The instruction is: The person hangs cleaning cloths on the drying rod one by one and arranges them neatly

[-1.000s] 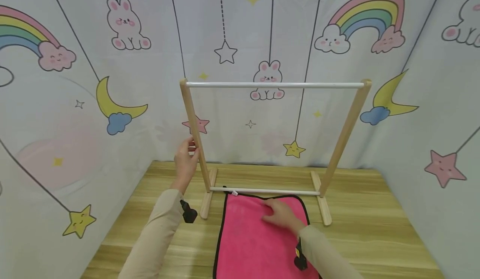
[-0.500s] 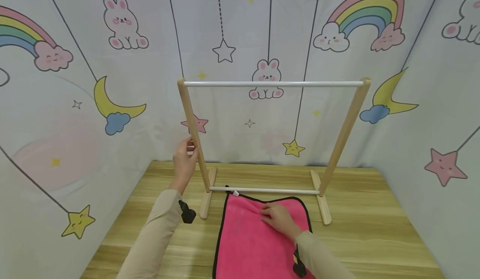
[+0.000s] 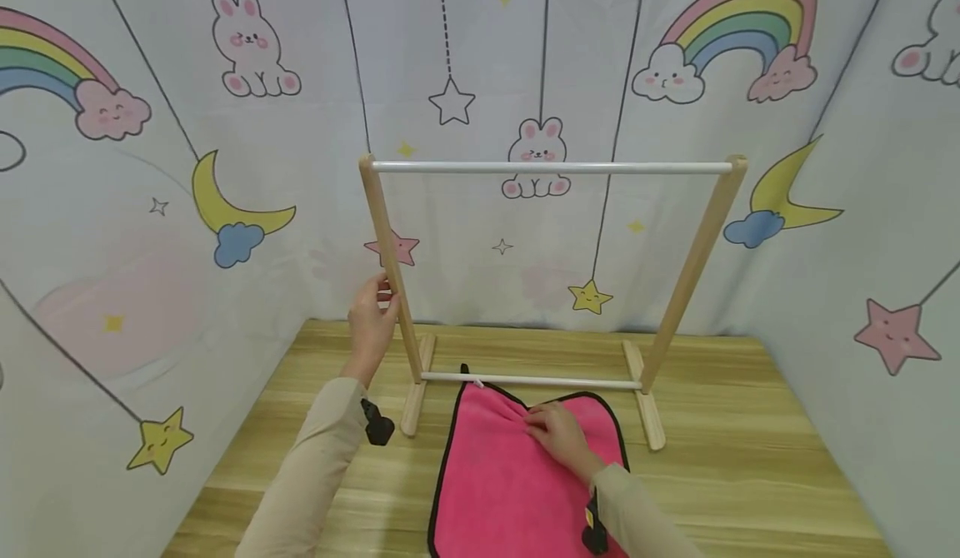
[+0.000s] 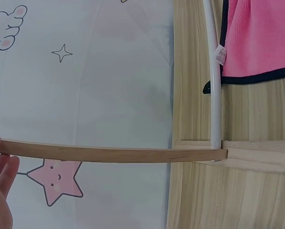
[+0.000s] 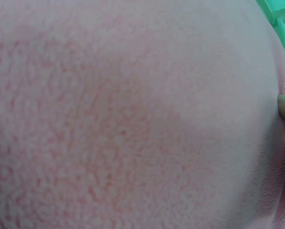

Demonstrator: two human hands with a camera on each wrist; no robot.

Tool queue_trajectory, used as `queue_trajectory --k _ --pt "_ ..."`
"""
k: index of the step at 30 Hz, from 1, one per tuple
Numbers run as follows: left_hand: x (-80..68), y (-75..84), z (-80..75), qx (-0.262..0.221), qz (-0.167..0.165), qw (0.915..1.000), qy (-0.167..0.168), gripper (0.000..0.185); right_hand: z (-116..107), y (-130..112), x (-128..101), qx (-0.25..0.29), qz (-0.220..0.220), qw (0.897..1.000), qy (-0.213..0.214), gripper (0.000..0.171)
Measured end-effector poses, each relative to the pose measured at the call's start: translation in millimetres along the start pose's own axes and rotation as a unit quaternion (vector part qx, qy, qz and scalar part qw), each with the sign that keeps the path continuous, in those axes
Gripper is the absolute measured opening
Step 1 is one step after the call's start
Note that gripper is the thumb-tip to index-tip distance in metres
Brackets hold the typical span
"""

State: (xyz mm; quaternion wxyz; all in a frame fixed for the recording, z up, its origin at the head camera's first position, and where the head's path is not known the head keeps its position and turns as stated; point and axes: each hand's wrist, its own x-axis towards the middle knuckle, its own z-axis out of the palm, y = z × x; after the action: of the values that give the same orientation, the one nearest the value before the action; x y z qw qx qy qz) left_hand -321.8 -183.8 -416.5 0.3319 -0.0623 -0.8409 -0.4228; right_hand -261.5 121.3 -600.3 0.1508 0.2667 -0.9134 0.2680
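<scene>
The left hand [image 3: 371, 321] is holding the left wooden post [image 3: 392, 266] of a small rack [image 3: 551, 169], left of the middle of the head view. Its fingers are curling round the smooth, pale wood, about halfway up. In the left wrist view only the fingertips [image 4: 2, 176] are showing, at the left edge, touching the end of that same post.

The right hand [image 3: 558, 431] is lying on a pink cloth [image 3: 502, 491] low in the middle of the frame. Its fingers are bunching the cloth near the far edge, so a little fold is rising there. The cloth is fluffy and soft, shaped like a square with round corners, with a thin black trim all the way round. A small white tag [image 4: 220, 54] is sticking out at one corner. The right wrist view is showing only fuzzy pink.

The cloth is lying flat on the wooden table [image 3: 750, 458], with its far edge just under the rack's low white bar [image 3: 532, 381]. The rack has two slanting wooden posts, flat wooden feet and a round white bar across the top.

Behind it, soft walls are showing rainbows, bunnies, moons and stars.
</scene>
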Motion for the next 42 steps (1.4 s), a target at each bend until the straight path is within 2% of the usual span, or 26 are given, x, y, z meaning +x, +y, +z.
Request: queue_trajectory --k 5,11,15,18,22,27,31,36,42 --pt "0.5 2.2 2.8 -0.004 -0.007 1.0000 -0.003 0.030 -4.9 -2.5 -2.0 0.012 0.027 1.000 -0.005 0.012" --pt "0.0 6.2 5.0 -0.002 -0.006 1.0000 -0.001 0.029 -2.7 -0.1 -6.0 0.045 0.065 0.997 0.017 0.017" --pt "-0.1 7.7 5.3 -0.001 -0.002 1.0000 0.003 0.029 -3.7 1.0 -4.0 0.083 0.110 0.990 -0.004 0.020" --pt "0.3 8.5 5.4 -0.001 0.002 1.0000 0.006 0.029 -5.8 1.1 -1.7 0.097 0.127 0.987 -0.022 0.019" --pt "1.2 9.2 6.0 -0.001 0.007 0.9999 0.009 0.028 -10.3 0.0 0.2 0.097 0.115 0.988 -0.019 0.017" --pt "2.4 8.0 6.4 0.004 0.002 0.9999 0.014 0.028 -19.6 -4.0 4.3 0.079 0.065 0.995 0.002 0.016" --pt "2.1 8.2 5.2 0.005 0.000 0.9999 0.015 0.028 -32.9 -11.4 11.0 0.059 0.042 0.997 0.013 0.016" --pt "1.0 7.9 3.9 0.003 0.002 0.9999 0.016 0.028 -54.1 -21.4 21.8 0.074 0.042 0.996 0.032 0.017" --pt "-0.9 4.9 3.8 0.006 0.010 0.9996 0.025 0.026 -81.8 -33.1 31.8 0.109 0.061 0.992 0.030 0.019"
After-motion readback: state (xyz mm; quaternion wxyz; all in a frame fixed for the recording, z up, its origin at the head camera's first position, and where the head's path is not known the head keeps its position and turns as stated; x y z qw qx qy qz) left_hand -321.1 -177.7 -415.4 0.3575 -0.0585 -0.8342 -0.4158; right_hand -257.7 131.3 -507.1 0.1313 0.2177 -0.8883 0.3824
